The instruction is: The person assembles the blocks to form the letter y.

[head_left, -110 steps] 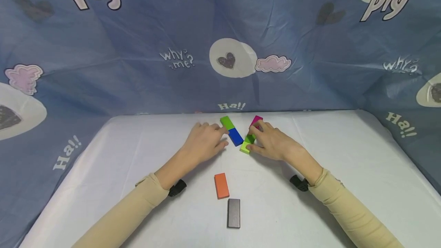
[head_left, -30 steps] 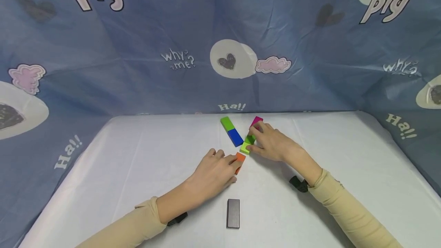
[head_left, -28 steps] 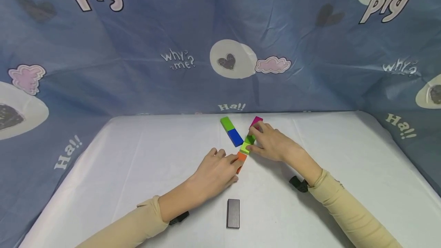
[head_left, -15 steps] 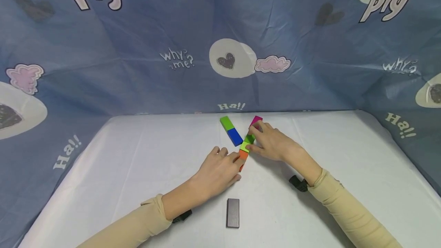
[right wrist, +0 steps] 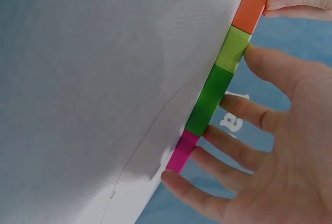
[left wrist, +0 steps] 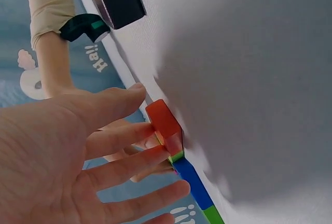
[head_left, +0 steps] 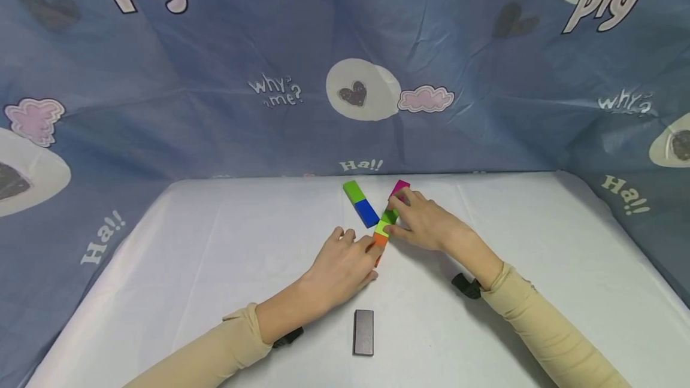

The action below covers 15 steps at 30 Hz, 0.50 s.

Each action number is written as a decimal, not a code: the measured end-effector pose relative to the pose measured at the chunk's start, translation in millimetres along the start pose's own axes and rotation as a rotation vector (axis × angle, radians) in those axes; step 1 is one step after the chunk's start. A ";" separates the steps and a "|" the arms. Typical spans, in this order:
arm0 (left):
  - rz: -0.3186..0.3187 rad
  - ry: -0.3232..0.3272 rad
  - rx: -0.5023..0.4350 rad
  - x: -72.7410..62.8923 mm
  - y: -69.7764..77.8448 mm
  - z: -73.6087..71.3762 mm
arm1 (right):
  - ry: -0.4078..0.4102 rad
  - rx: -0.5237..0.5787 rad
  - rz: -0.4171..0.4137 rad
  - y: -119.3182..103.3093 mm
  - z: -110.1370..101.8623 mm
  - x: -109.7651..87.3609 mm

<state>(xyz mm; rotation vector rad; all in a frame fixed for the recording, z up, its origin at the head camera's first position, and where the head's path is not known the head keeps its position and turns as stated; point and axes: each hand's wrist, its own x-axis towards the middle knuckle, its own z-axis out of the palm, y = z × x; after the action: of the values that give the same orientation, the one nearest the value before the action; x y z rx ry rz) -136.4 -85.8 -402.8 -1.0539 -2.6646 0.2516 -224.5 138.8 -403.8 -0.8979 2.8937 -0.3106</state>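
My left hand (head_left: 338,265) has its index and middle fingertips against the orange block (right wrist: 254,3), its thumb standing off that block's near end in the left wrist view. Along one slanting row, the orange block meets a lime block (right wrist: 233,50), followed by a dark green block (right wrist: 210,99) and a magenta block (right wrist: 181,151). My right hand (head_left: 428,220) rests its spread, extended fingertips along this row, thumb at the lime block. Beside the row's middle, a blue block (head_left: 366,213) continues into a bright green block (head_left: 353,191), slanting the other way.
A dark grey block (head_left: 363,332) lies by itself toward the front of the white-covered table (head_left: 259,208). Behind and around the table hangs a blue printed cloth (head_left: 215,76). Each wrist carries a small black camera.
Earlier the orange block lay apart, near the grey one. My left hand has left the blue block, moved the orange block up and slid it against the lime block. My right hand has stayed put.
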 end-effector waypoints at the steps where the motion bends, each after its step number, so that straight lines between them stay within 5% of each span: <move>1: -0.003 -0.006 0.001 -0.3 0.1 -0.5 | -0.001 0.000 0.003 -0.3 -0.4 -0.1; 15: -0.001 -0.031 -0.035 -5.1 -1.8 -0.5 | -0.002 -0.004 0.007 -1.4 -0.4 -0.3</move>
<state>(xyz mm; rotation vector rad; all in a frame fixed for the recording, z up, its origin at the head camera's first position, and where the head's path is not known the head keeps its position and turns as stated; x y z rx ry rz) -133.8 -90.6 -402.8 -1.0671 -2.7068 0.2235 -223.6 137.9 -403.1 -0.8885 2.8957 -0.3025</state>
